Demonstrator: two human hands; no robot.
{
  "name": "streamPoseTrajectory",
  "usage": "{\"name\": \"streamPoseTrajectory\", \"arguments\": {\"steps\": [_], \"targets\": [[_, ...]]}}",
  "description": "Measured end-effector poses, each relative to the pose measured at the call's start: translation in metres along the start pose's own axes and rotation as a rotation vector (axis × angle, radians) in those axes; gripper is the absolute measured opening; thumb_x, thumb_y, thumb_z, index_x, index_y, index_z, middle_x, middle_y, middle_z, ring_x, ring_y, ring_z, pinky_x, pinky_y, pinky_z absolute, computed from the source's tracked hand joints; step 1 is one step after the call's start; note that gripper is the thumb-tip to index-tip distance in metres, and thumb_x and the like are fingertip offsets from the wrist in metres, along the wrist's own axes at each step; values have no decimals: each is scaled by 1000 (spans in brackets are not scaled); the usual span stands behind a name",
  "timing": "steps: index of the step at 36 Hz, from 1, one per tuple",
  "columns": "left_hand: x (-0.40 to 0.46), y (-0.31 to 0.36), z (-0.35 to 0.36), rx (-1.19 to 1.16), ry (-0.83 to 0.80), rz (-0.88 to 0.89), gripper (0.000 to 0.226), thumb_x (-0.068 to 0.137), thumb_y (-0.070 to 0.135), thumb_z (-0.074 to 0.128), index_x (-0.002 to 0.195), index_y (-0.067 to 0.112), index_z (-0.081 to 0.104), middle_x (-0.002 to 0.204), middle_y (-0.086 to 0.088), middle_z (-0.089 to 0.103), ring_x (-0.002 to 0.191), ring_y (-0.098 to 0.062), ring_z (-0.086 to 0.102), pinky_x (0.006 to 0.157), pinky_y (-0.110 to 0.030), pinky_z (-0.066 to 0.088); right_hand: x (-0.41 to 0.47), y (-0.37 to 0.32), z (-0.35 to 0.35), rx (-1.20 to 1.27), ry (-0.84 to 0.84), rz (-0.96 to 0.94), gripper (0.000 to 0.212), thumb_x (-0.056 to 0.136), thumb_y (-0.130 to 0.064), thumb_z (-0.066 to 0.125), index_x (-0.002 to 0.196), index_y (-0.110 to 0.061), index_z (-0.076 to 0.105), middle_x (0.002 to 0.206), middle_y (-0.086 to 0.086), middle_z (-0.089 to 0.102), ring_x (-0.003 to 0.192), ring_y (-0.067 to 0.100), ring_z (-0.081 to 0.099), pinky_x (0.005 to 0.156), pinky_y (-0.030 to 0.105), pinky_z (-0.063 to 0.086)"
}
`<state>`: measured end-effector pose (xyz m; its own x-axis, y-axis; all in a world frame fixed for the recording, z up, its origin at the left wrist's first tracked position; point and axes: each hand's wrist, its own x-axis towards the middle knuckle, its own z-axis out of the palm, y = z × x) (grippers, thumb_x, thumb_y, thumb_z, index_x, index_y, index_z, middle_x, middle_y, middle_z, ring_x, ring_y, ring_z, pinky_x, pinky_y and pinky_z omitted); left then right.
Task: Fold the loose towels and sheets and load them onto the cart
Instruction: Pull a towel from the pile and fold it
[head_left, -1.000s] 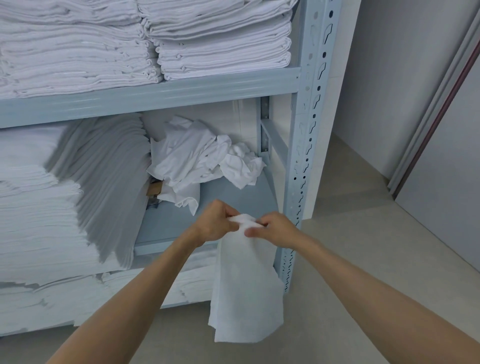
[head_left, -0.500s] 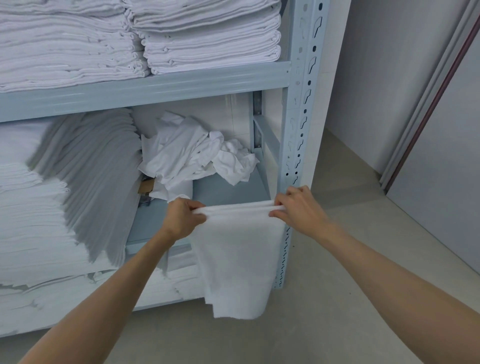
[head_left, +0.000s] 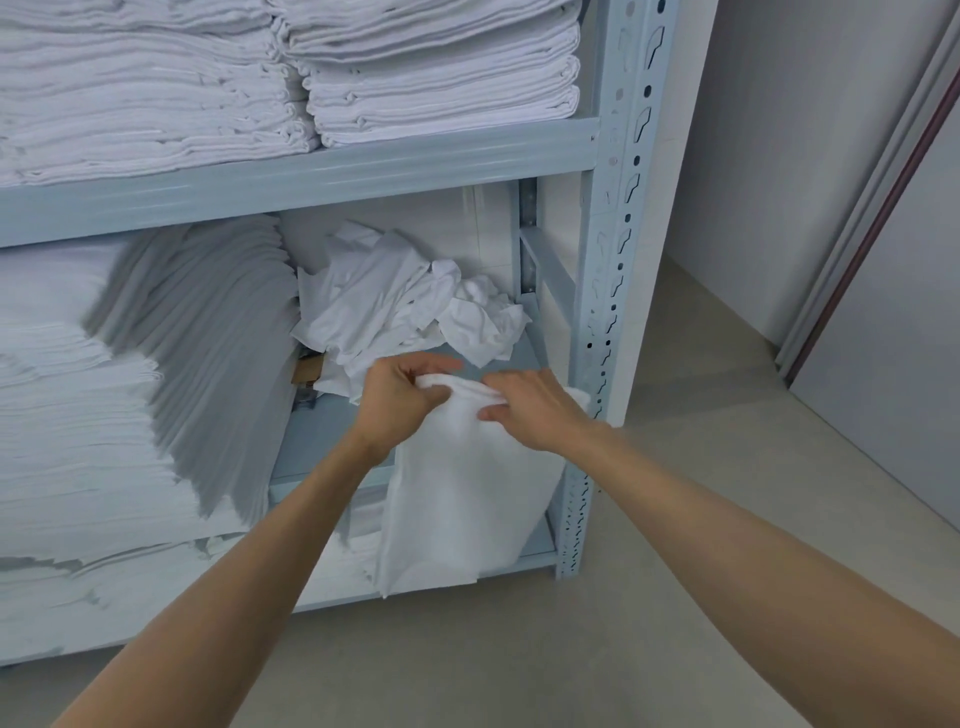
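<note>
Nearest me, my left hand (head_left: 397, 397) and right hand (head_left: 530, 408) are closed together on the top edge of one white towel (head_left: 457, 499), which hangs in front of the grey shelf rack (head_left: 605, 291), so I judge this fold only half made. Just behind the hands, on the rack's middle shelf, a crumpled heap of loose linen (head_left: 405, 301) is yet unfolded. Farther up, folded stacks (head_left: 436, 73) fill the rack's top shelf; I see no cart, so loading remains.

No readable text, label, brand, number or sign shows on anything in view.
</note>
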<state>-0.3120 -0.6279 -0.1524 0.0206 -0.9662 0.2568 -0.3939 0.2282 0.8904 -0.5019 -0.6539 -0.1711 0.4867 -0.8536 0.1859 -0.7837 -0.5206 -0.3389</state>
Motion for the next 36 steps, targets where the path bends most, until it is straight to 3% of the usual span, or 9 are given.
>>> {"name": "streamPoseTrajectory", "arguments": {"steps": [5, 9, 12, 20, 24, 26, 30, 33, 36], "targets": [[-11, -24, -33, -178, 105, -77, 46, 83, 9, 76, 122, 30, 66, 58, 15, 54, 56, -3, 52, 61, -15, 49, 5, -17, 0, 108, 121, -89, 34, 102, -32, 51, 93, 1, 56, 86, 11, 57, 74, 29, 53, 67, 41, 41], [-29, -42, -37, -205, 100, -245, 53, 62, 42, 91, 109, 31, 68, 98, 13, 76, 86, -3, 72, 68, -20, 58, 16, -37, -11, 136, 142, -147, 32, 103, -35, 47, 87, -8, 49, 82, 4, 53, 73, 25, 52, 64, 39, 40], [-45, -58, -30, -200, 58, -342, 46, 64, 37, 93, 102, 32, 67, 95, 18, 75, 82, 2, 70, 59, -13, 54, 24, -52, -24, 127, 112, -180, 34, 103, -38, 47, 79, -15, 40, 74, 0, 49, 69, 22, 49, 62, 39, 38], [-65, -82, 1, -277, 59, -469, 20, 85, 20, 76, 100, 31, 68, 102, 9, 75, 92, -12, 71, 69, -21, 54, 39, -58, -55, 117, 175, -174, 50, 99, -47, 52, 60, -19, 36, 56, -8, 40, 53, 13, 41, 55, 36, 29], [-59, -73, 7, -407, -14, -470, 19, 93, 22, 68, 112, 19, 69, 107, 3, 76, 93, -14, 74, 70, -20, 58, 51, -37, -66, 93, 283, -106, 46, 97, -46, 56, 60, -20, 45, 65, 1, 51, 67, 21, 48, 62, 36, 36], [-55, -63, 9, -452, -51, -474, 20, 95, 25, 65, 112, 15, 70, 106, -1, 77, 93, -19, 74, 69, -25, 59, 57, -19, -65, 88, 324, -27, 31, 97, -42, 58, 91, -13, 66, 94, 10, 63, 92, 26, 55, 80, 38, 39], [-45, -45, 11, -491, -106, -449, 26, 98, 26, 61, 112, 7, 70, 105, -10, 76, 95, -29, 74, 79, -40, 60, 48, 20, -39, 46, 264, 309, 51, 97, -43, 55, 139, -15, 47, 138, 11, 45, 133, 29, 34, 103, 45, 30], [-40, -36, 11, -427, -148, -393, 25, 100, 24, 57, 104, 4, 70, 96, -10, 77, 86, -26, 74, 72, -32, 59, 18, 51, 2, 230, 11, 642, 58, 99, -48, 49, 141, -8, 43, 148, 18, 39, 139, 34, 34, 109, 46, 34], [-34, -33, 12, -329, -154, -370, 22, 101, 26, 57, 99, 6, 67, 88, -5, 75, 79, -19, 72, 66, -27, 55, -27, 65, 46, 661, -221, 922, 62, 98, -58, 44, 140, -13, 43, 145, 17, 45, 118, 32, 50, 93, 42, 45]]}}
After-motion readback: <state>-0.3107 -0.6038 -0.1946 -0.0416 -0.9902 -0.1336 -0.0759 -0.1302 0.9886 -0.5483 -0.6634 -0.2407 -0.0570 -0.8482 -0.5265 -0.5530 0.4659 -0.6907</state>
